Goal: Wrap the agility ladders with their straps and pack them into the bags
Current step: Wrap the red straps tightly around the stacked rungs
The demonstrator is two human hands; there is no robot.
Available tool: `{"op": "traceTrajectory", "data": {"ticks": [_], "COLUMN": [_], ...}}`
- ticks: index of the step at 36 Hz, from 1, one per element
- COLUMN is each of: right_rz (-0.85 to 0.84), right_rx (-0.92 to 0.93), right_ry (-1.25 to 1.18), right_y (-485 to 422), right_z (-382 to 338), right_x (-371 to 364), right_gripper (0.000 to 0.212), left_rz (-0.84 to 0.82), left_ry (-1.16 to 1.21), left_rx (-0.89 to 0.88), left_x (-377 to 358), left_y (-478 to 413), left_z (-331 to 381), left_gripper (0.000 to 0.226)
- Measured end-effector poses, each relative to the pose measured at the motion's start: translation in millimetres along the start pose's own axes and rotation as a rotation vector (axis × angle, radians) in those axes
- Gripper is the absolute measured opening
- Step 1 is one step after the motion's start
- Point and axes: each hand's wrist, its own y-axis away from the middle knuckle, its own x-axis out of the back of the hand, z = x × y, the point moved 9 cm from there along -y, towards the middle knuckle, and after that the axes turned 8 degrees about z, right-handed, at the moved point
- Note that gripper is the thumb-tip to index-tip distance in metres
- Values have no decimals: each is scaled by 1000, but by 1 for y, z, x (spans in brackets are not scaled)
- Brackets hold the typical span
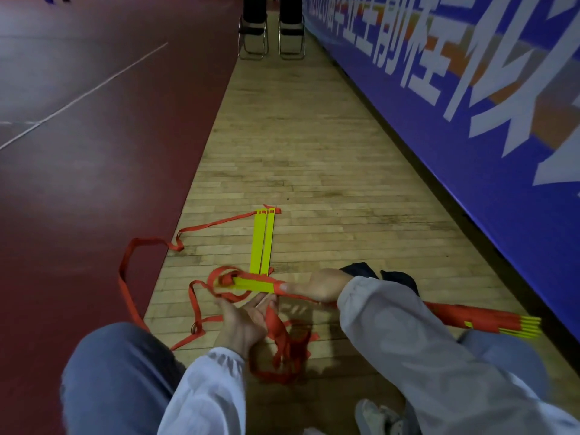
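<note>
Grips the stacked yellow rungs [251, 282] with the right hand [317, 287], thumb pressed on top, and pinches the red strap [276, 328] with the left hand [241, 324] just below. Leaves two loose rungs [263, 243] flat on the wooden floor [298, 152] beyond, strap trailing left in slack loops. Could snag or knot that slack if pulled in fast, skewing the stack.

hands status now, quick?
Left hand: touching red strap, grip cannot be told.
Right hand: gripping yellow rung bundle.
</note>
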Motion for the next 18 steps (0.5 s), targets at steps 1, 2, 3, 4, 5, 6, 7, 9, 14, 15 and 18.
{"op": "traceTrajectory", "data": {"ticks": [1,2,3,4,5,6,7,9,14,15,18], "right_rz": [2,-3,-12,-17,-20,-29,-41,-56,23,51,110], "right_rx": [-16,-25,-26,-23,-5,3,0,-27,-31,-36,-54], "right_ry": [-24,-48,-68,-93,-103,-107,-103,-93,-79,-75,-71], "right_y": [-2,-4,-4,-4,-3,-2,-3,-4,-10,-12,-16], "right_z": [1,2,3,4,3,5,7,13,15,17,23], "right_x": [0,0,0,0,0,-1,-3,-8,-8,-6,-4], "right_gripper": [57,58,58,56,52,50,50,55,63,67,71], "left_rz": [-29,-54,-71,-82,-82,-75,-68,-61,-78,-89,-113], "left_ry": [60,90,90,68,27,-31,-92,-211,-447,-476,-559], "left_rx": [43,76,94,98,100,95,84,61,28,19,-20], "left_x": [1,3,3,2,1,0,-2,-5,-5,-7,-14], "left_y": [-1,-2,-1,0,1,2,5,8,9,10,15], "left_z": [-2,-3,-4,-5,-5,-5,-4,-1,2,3,7], "left_gripper": [108,109,108,104,96,87,80,74,76,76,72]}}
